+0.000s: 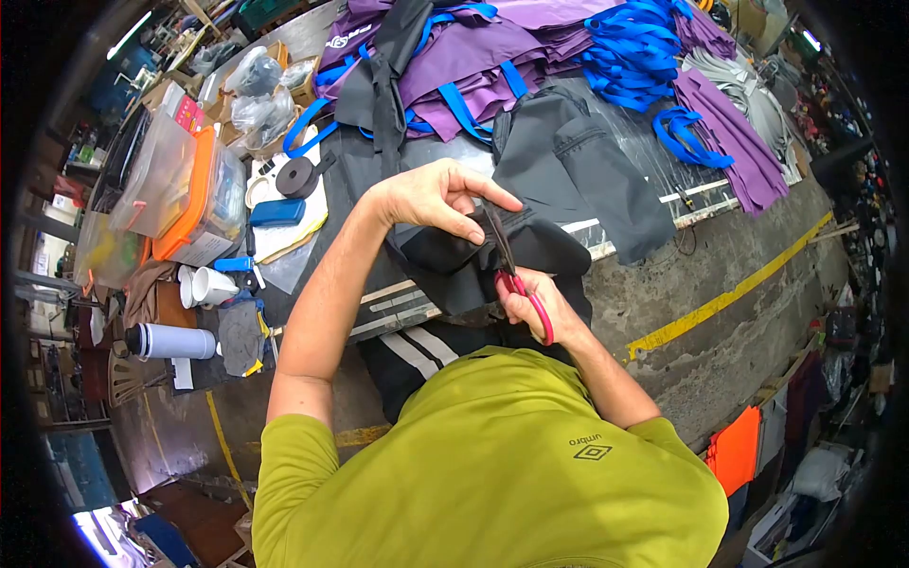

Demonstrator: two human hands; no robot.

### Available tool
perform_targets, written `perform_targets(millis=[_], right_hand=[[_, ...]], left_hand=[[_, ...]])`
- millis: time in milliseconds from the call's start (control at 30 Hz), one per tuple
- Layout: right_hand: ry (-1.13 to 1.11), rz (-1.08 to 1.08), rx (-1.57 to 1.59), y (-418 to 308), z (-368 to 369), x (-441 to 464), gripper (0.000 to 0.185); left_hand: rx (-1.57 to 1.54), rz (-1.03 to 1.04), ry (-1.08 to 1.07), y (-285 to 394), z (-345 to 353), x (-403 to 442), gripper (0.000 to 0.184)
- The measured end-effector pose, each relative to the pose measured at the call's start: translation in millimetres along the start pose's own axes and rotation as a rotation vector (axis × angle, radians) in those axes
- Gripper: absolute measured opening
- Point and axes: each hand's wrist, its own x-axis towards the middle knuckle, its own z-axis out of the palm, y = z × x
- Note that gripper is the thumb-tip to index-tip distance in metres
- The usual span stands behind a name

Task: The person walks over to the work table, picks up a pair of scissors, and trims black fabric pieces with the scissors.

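Note:
My right hand grips a pair of scissors by their pink-red handles, the blades pointing up and away from me. Pinched between the thumb and fingers of my left hand is a piece of black fabric that hangs down in front of me at the table's near edge. The blades lie against this fabric, close to my left fingertips. Whether they are cutting into it I cannot tell. Just beyond, another black fabric piece with a zipper drapes over the table edge.
Purple fabric and bundled blue straps cover the far side of the table. To the left are a roll of black tape, a blue box, white cups, a bottle and a plastic bin with an orange rim.

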Motion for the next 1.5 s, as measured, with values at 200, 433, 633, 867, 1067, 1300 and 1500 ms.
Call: perform_targets(millis=[200, 433, 633, 867, 1067, 1300, 1500], right_hand=[[0.025, -0.036, -0.025, 0, -1, 1, 0.069], [0.098, -0.090, -0.059, -16, -11, -8, 0.047], [0.439, -0.189, 0.172, -51, -54, 8, 0.032], [-0.141, -0.169, 0.295, 27, -80, 25, 0.051], [0.304, 0.055, -0.057, -57, -128, 44, 0.060], [0.637, -0.043, -0.974, -41, -297, 174, 0.055], [0.608, 0.023, -0.631, -69, -223, 179, 0.049]], left_hand=[[-0.019, 0.008, -0.016, 1, 6, 3, 0.060], [0.049, -0.006, -0.025, -3, 4, 1, 0.056], [0.094, 0.082, -0.027, 33, 31, -17, 0.047], [0.398, 0.329, 0.012, 49, 37, -12, 0.042], [0.525, 0.330, 0.360, 29, 19, -15, 0.036], [0.172, 0.299, 0.512, 15, -3, -5, 0.049], [0.300, 0.377, 0.579, 9, -9, 6, 0.048]])
